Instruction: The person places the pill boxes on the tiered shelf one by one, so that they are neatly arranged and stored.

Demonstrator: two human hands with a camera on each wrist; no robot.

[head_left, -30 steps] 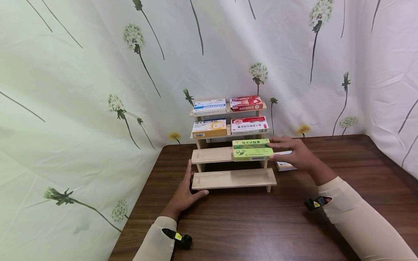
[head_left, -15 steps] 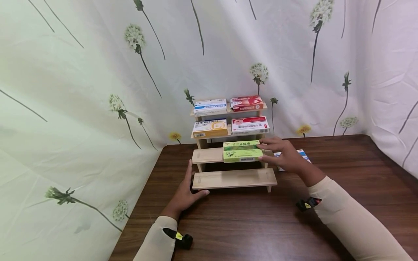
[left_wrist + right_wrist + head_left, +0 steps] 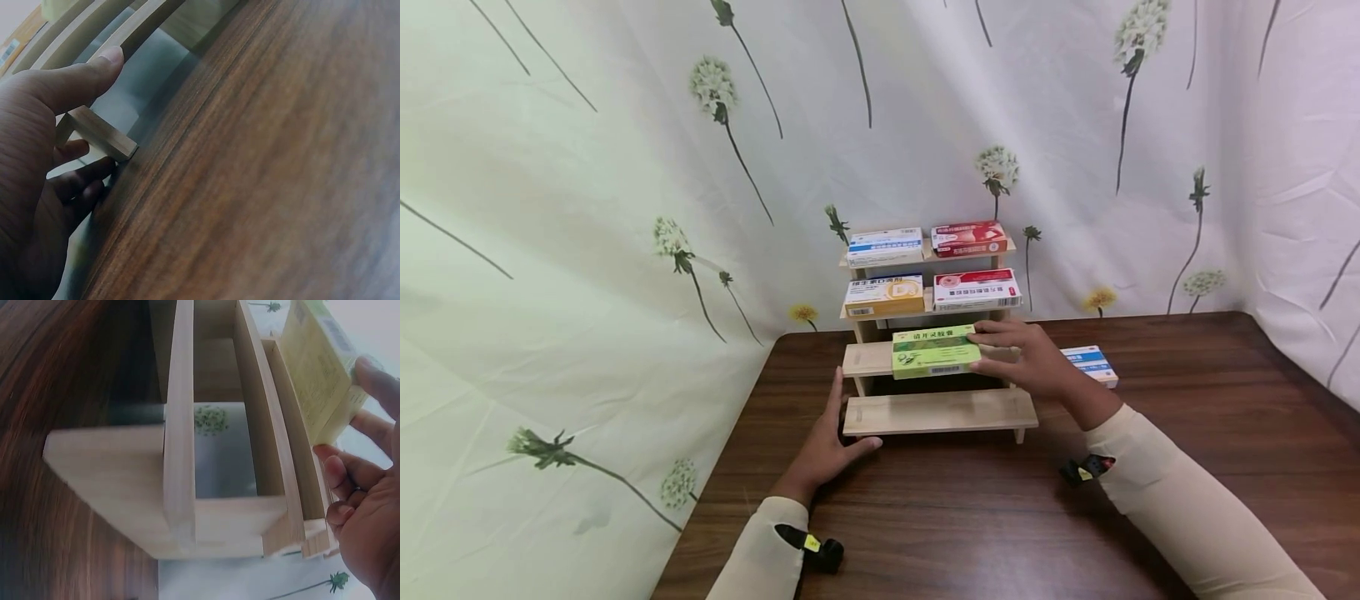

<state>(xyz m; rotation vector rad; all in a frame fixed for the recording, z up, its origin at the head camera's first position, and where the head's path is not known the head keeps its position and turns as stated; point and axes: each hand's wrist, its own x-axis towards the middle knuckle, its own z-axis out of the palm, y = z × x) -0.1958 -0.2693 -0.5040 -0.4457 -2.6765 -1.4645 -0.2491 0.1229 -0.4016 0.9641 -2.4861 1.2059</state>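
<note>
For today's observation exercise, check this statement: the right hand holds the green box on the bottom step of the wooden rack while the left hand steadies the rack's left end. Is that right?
Not quite. The head view shows the right hand holding the green box on the second step from the bottom; the bottom step is bare. The left hand does steady the wooden rack at its left end.

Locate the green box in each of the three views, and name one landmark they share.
Head: the green box sits mid-frame on the second-lowest step, gripped by the right hand.
Left wrist: not in it.
Right wrist: upper right, held by the fingers.
Shared landmark: the wooden stepped shelf.
</note>
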